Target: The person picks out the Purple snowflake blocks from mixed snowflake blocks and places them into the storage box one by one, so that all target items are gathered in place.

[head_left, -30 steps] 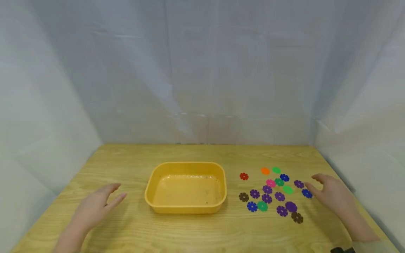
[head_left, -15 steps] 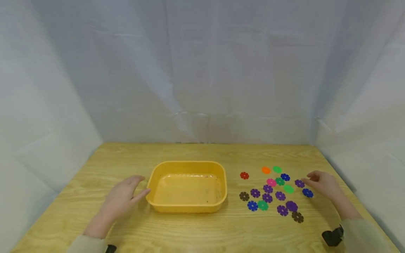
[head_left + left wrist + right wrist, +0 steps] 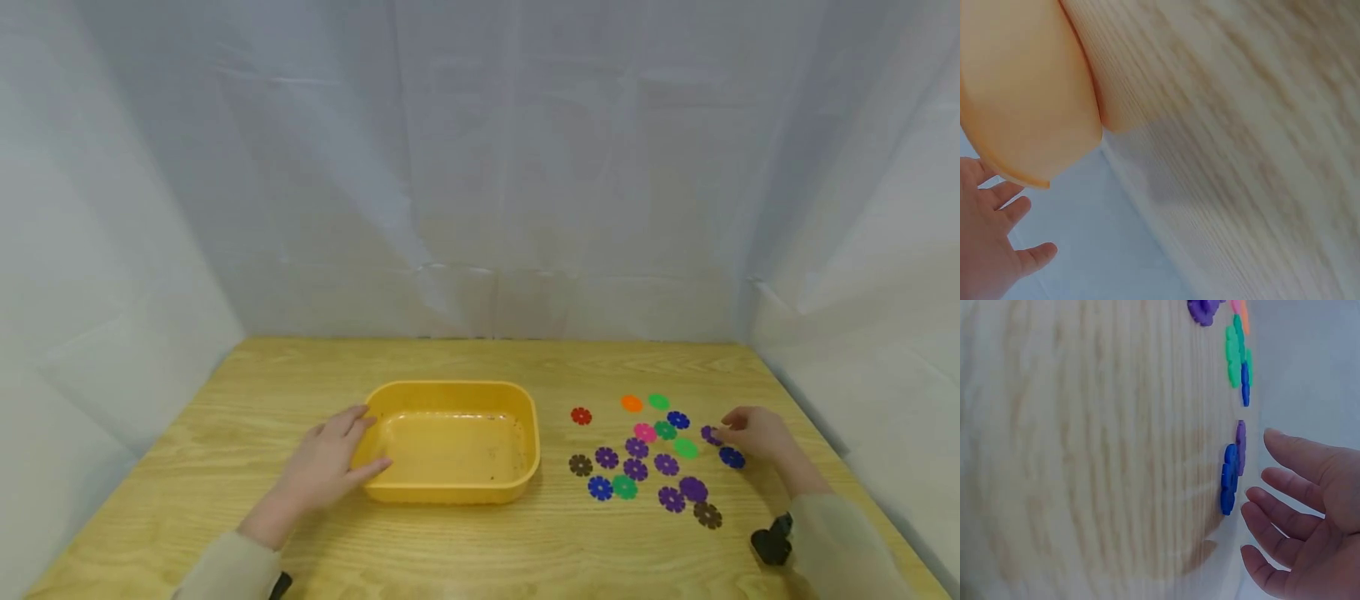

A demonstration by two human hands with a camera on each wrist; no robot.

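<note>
An empty yellow plastic tub stands in the middle of a wooden table. My left hand lies against the tub's left end, fingers on the rim corner and thumb along the front wall. In the left wrist view the left hand shows spread fingers beside the tub. Several flat flower-shaped discs lie right of the tub. My right hand hovers at their right edge, its fingertips at a purple disc and above a blue disc. In the right wrist view the right hand is loosely curled, holding nothing, next to the blue disc.
The other discs include a red disc, an orange disc, a pink disc and a brown disc, plus green and purple ones. White cloth walls close in the table at the back and both sides. A black wrist strap shows at the lower right.
My left hand has moved right across the table until it touches the tub's left end. My right hand has drawn in slightly, its fingertips now at the purple disc.
</note>
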